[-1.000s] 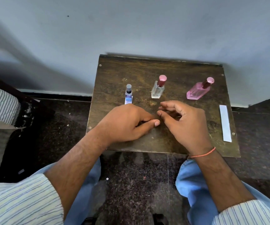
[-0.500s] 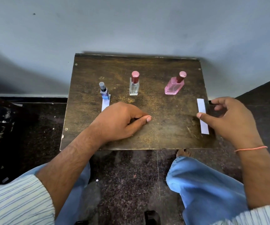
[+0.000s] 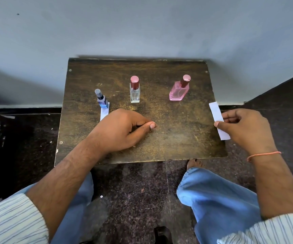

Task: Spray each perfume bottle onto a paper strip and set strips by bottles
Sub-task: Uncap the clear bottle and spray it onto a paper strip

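A strip (image 3: 218, 118) was pinched by the right hand (image 3: 247, 131) at the table's (image 3: 177, 138) right edge, near the pink bottle (image 3: 178, 91), while the left hand (image 3: 123, 131) was rested mid-table, loosely curled, empty.

Three bottles stand in a row across the tabletop (image 3: 168, 138): left bottle (image 3: 101, 99), middle bottle (image 3: 134, 90), right bottle (image 3: 179, 90). One strip (image 3: 104, 113) lies just before the left bottle. A second strip (image 3: 218, 118) is at the tabletop's right edge, in the right hand's (image 3: 246, 127) grip.
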Available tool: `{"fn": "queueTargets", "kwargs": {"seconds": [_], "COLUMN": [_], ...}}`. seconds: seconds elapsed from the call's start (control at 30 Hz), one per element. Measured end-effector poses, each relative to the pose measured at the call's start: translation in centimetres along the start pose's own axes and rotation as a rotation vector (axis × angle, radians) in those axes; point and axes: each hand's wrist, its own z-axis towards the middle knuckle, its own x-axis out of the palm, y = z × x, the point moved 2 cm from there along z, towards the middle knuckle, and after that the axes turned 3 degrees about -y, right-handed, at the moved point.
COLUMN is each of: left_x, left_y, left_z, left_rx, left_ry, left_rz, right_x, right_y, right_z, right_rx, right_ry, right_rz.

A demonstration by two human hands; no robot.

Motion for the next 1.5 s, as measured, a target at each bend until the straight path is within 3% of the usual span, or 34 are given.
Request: {"fn": "queueTargets", "kwargs": {"seconds": [0.17, 0.3, 0.43, 0.7, 0.9, 1.27, 1.5], "left_x": [-0.2, -0.2, -0.3, -1.3, -1.5, -1.5, -1.7], "left_y": [0.2, 0.1, 0.3, 0.6, 1.1, 0.9, 1.2], "left_z": [-0.3, -0.2, -0.3, -0.4, -0.6, -0.5, -0.5], "left_rx": [-0.087, -0.203, -0.301, -0.359, -0.362, -0.433, -0.419], "left_ry": [0.048, 0.061, 0.067, -0.003, 0.012, 0.03, 0.039], "left_rz": [-0.142, -0.265, -0.437, -0.537, -0.424, -0.537, -0.412], "right_x": [0.0, 2.2, 5.0, 7.5, 7.0, 7.5, 7.0], "right_y": [1.9, 4.8, 6.9, 8.7, 8.5, 8.9, 8.5], "right_z": [-0.7, -2.1, -3.6, -5.2, -4.8, -5.5, -5.0], "right_rx": [-0.043, -0.062, -0.075, -0.066, -0.094, -0.142, -0.166], "right_ry": [-0.019, 0.196, 0.389, 0.55, 0.503, 0.558, 0.498], "right_rz": [0.259, 0.605, 0.758, 0.784, 0.71, 0.812, 0.879]}}
